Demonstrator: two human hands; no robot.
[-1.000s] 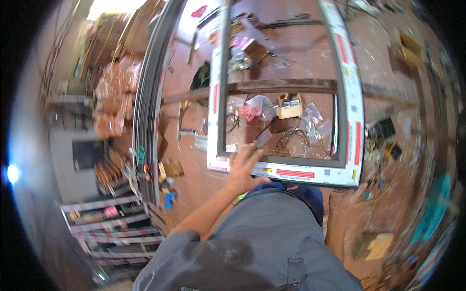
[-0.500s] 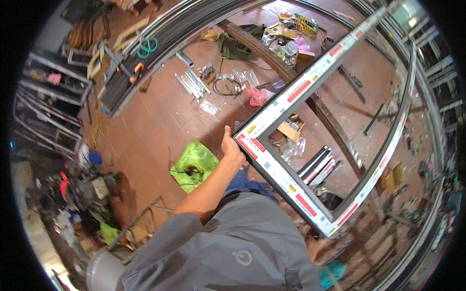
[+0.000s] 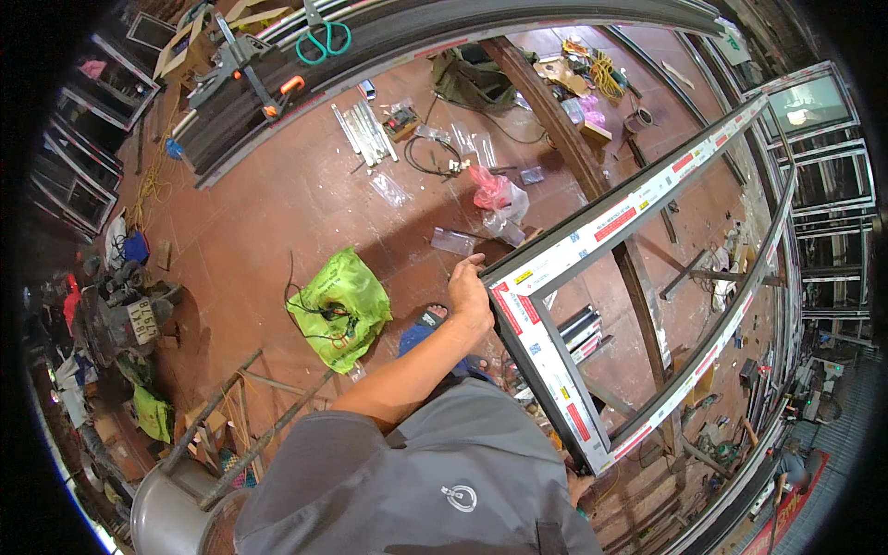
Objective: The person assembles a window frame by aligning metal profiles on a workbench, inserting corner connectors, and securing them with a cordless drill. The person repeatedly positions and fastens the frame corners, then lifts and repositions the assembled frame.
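Note:
A long rectangular window frame [image 3: 548,370], dark-edged and covered in white protective film with red and yellow labels, hangs in front of me and stretches away to the upper right. My left hand [image 3: 470,298] grips its near left corner, fingers curled over the edge. At the near lower corner my right hand [image 3: 579,483] is mostly hidden behind the frame and my shirt; the part that shows is closed against the profile. Through the frame's opening, a bundle of short wrapped profiles [image 3: 581,333] is visible on the floor.
A bright green bag [image 3: 342,310] with a cable lies on the tiles. A dark beam [image 3: 638,287] runs beneath the frame. Teal scissors [image 3: 324,44] rest on stacked dark profiles. A metal sawhorse [image 3: 217,416] stands at lower left, a motorcycle [image 3: 125,314] beyond. Finished frames [image 3: 837,171] lean at right.
My view has turned, showing more of the right side. The window frame's far end sits lower in the picture, and its near lower corner is closer to my body. Both hands stay on it.

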